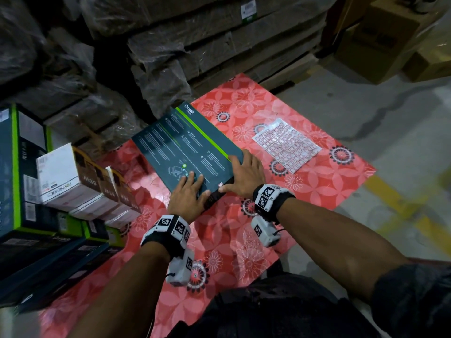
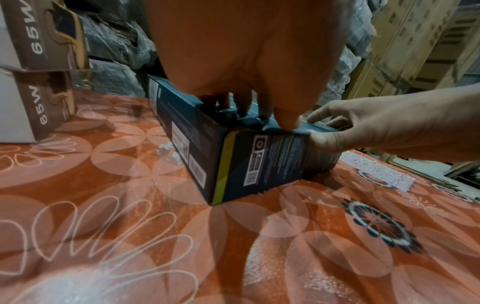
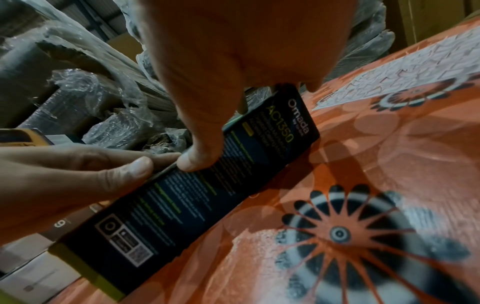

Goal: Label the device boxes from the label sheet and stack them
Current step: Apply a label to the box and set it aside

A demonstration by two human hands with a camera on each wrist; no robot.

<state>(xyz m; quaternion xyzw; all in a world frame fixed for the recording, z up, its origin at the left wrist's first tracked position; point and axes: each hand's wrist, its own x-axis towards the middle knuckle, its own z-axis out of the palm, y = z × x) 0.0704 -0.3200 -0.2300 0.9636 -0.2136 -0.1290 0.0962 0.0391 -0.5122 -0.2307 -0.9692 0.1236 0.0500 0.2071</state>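
A red floral mat [image 1: 317,191] covers the floor, with plastic-wrapped cartons [image 1: 219,45] along its far edge. At the left stands a stack of dark green-edged boxes [image 1: 14,167] with white-and-brown 65W boxes [image 1: 68,176] leaning on it. A dark teal device box [image 1: 185,147] lies flat on the mat near its middle, angled. The label sheet [image 1: 286,144] lies on the mat just beside the box, to its right, apart from it. The left hand [image 1: 189,191] rests on the box's near corner, fingers spread flat on the top. The right hand [image 1: 244,175] lies on the near right corner, fingers spread, thumb pressed at the top edge, seemingly on a small pale label [image 1: 220,184], though that spot is too small to be sure.
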